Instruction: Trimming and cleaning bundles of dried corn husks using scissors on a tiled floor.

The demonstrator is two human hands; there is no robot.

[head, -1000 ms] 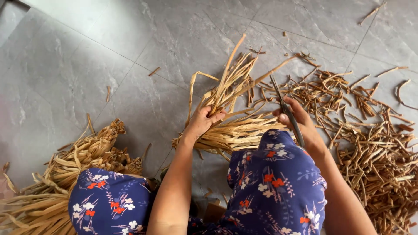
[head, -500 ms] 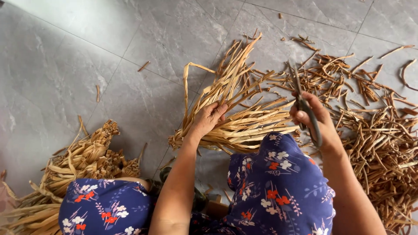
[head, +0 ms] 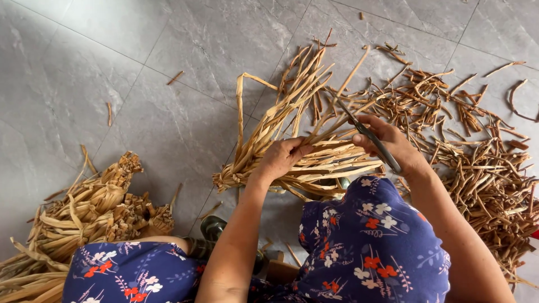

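My left hand (head: 282, 159) grips a bundle of dried tan plant strips (head: 292, 106) that lies across my knee and fans out over the grey tile floor. My right hand (head: 388, 143) holds a pair of dark metal scissors (head: 368, 136), its blades pointing up-left into the strips. The two hands sit close together, the scissors just right of the bundle. My knees are covered by blue floral cloth (head: 368, 241).
A heap of short brown cut pieces (head: 483, 163) spreads over the floor at the right. Tied bundles of the same dried strips (head: 90, 207) lie at the lower left. Loose scraps (head: 175, 77) dot the tiles.
The bundle has been pulled in and turned so its strips stand more upright in view. My right hand with the scissors has shifted slightly left toward the strips.
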